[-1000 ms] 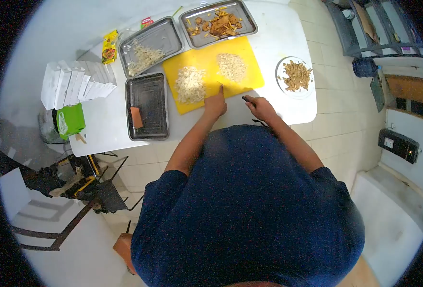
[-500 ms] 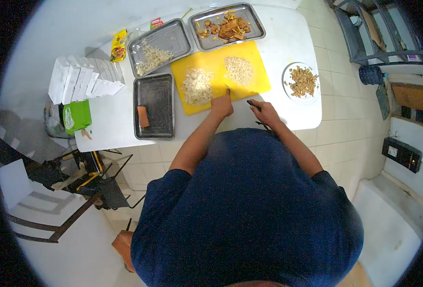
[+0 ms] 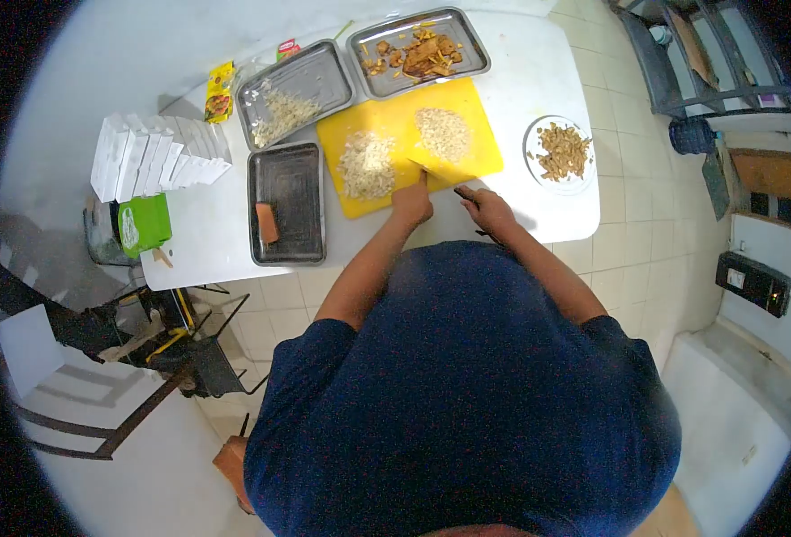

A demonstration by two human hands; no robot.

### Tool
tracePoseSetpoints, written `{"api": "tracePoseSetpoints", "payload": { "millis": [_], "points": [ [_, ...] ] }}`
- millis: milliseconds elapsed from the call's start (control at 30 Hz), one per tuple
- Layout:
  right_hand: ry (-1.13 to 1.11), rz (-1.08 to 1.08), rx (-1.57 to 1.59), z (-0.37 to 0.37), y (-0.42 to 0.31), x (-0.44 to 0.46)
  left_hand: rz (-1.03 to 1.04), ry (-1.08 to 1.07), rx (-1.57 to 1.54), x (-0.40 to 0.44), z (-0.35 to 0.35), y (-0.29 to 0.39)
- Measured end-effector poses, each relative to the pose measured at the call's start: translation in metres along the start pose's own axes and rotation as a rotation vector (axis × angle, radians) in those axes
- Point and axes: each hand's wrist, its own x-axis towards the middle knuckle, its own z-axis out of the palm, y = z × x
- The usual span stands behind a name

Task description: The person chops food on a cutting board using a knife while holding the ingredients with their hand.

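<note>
In the head view, my right hand [image 3: 489, 213] is closed on the dark handle of a knife [image 3: 461, 191]. Its thin blade points up and left over the yellow cutting board [image 3: 409, 109], though its outline is faint. My left hand [image 3: 412, 205] is at the board's near edge, one finger stretched out to the blade and the others curled; whether anything is inside them is hidden. A pile of pale chopped pieces [image 3: 367, 166] lies on the board's left side. Farther right on it is a flatter heap of finely chopped pale bits [image 3: 443, 134].
Left of the board is a dark tray [image 3: 286, 242] with an orange-brown block [image 3: 266, 223]. Behind are a metal tray [image 3: 328, 67] of pale pieces and another tray [image 3: 480, 63] of browned food. A white plate [image 3: 533, 170] of brown pieces stands right. White boxes [image 3: 131, 157] line the left.
The knife has tilted so more of its blade shows over the board, and the right hand has shifted slightly left. My left hand stays near the blade; the whole view has moved slightly.
</note>
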Motion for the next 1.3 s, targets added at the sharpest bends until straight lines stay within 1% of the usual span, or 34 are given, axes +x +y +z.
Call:
{"api": "tracePoseSetpoints", "payload": {
  "millis": [100, 200, 300, 400, 500, 600, 700, 800, 867, 900, 1000, 1033, 1233, 1300],
  "points": [
    [-0.022, 0.045, 0.121, 0.012, 0.01, 0.012, 0.004, 0.044, 0.047, -0.006, 0.006, -0.001],
    [0.027, 0.024, 0.321, 0.012, 0.013, 0.007, -0.042, -0.062, 0.023, -0.005, 0.005, 0.003],
    [0.04, -0.005, 0.316, 0.004, 0.011, -0.003, -0.045, -0.073, 0.011, -0.003, 0.006, 0.001],
    [-0.023, 0.037, 0.329, -0.002, 0.009, -0.01, -0.027, -0.033, 0.033, 0.001, 0.012, 0.0],
    [0.025, -0.038, 0.305, 0.0, 0.011, -0.011, -0.04, -0.039, 0.011, 0.005, 0.014, 0.001],
    [0.002, 0.009, 0.089, 0.0, 0.011, -0.011, -0.032, -0.04, 0.004, 0.002, 0.013, 0.001],
    [0.021, -0.005, 0.018, 0.005, 0.01, -0.007, -0.013, -0.008, -0.017, 0.001, 0.01, 0.0],
    [0.037, -0.006, 0.049, 0.016, 0.013, 0.008, -0.019, -0.031, -0.011, -0.002, 0.004, 0.002],
    [0.047, 0.04, 0.165, 0.027, 0.019, 0.021, -0.018, -0.052, -0.015, 0.0, 0.007, -0.001],
    [0.05, 0.06, 0.224, 0.024, 0.015, 0.025, -0.021, -0.062, -0.019, 0.0, 0.006, -0.002],
    [-0.002, 0.093, 0.266, 0.008, 0.014, 0.025, -0.031, -0.102, -0.033, -0.005, 0.009, -0.006],
    [-0.037, 0.108, 0.214, 0.002, 0.013, 0.023, -0.033, -0.1, -0.037, -0.005, 0.01, -0.006],
    [-0.016, 0.113, 0.261, 0.009, 0.013, 0.003, -0.027, -0.088, -0.049, -0.005, 0.01, -0.006],
    [-0.082, 0.185, 0.186, -0.001, 0.007, 0.0, -0.025, -0.091, -0.041, -0.007, 0.008, -0.006]
  ]
}}
